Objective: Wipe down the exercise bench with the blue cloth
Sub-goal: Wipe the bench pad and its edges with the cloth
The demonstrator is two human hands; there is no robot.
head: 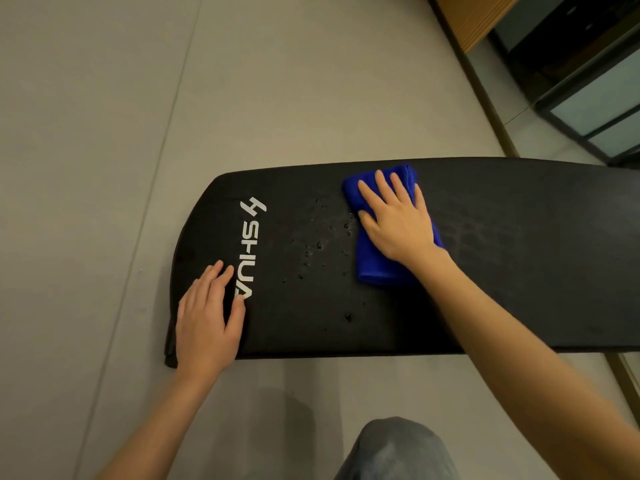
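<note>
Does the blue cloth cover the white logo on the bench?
No, the blue cloth lies under the right hand, apart from the white logo, with droplets between them.

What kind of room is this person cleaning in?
Probably a gym or home workout room: a padded black exercise bench with a white brand logo, standing on plain grey flooring.
</note>
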